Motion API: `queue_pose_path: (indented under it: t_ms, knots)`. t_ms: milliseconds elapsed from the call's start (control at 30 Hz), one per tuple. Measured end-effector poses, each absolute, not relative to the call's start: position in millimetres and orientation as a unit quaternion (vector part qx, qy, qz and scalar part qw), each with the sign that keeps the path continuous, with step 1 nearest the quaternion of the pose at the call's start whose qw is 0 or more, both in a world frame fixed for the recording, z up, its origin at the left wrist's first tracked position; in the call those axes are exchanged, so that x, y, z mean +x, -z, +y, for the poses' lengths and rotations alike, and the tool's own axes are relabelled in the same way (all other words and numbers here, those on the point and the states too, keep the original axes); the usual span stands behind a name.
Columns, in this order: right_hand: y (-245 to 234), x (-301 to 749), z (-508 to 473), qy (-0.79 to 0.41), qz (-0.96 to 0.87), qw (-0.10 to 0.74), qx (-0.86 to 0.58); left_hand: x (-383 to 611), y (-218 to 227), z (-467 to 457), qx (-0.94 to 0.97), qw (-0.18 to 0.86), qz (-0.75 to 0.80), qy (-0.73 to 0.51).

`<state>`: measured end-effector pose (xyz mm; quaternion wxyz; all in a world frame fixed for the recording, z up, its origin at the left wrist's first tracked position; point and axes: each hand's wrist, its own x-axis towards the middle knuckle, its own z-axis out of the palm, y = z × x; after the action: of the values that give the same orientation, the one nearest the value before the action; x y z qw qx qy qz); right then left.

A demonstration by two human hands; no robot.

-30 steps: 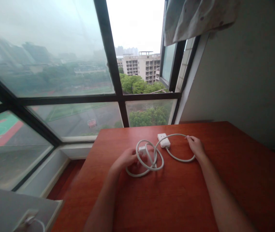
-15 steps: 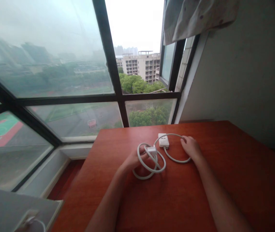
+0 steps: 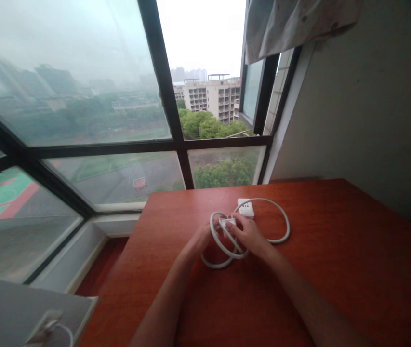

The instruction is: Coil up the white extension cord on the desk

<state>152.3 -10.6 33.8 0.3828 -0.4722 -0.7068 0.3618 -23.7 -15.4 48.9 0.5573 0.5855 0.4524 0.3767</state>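
Observation:
A white extension cord lies partly coiled on the wooden table. My left hand (image 3: 202, 238) is closed on the coiled cable, its fingertips partly hidden behind the loops and the plug. Between both hands is the white plug (image 3: 230, 222), with my right hand (image 3: 251, 234) pinching it from the right. The pale cable (image 3: 288, 225) makes loose loops around the plug and one wide loop to the right. Just beyond my right hand, the white socket block (image 3: 246, 208) rests on the tabletop, its holes facing up.
The reddish-brown table (image 3: 335, 250) reaches the window frame (image 3: 178, 147) at the back. A wall (image 3: 357, 120) stands on the right, and a curtain (image 3: 292, 26) hangs at the top. On the lower left, a white cable joins a wall outlet (image 3: 48, 324).
My right hand has let go of the wide cable loop on the right and moved left to the plug. My left hand stays at the coil.

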Motion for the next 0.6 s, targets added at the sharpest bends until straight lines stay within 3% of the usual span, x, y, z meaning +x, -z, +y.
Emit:
queue_pose_path:
  t_ms: [233,600]
  knots:
    - [-25.6,151.5,-4.2,-0.502,-0.591,0.451,-0.441,-27.6,-44.4,-9.7,0.655,0.351,0.495,-0.45]
    - [-36.3,167.3,2.1,-0.516,-0.505,0.506,-0.472,-33.9,-36.6,-6.5,0.687,0.375,0.436,-0.445]
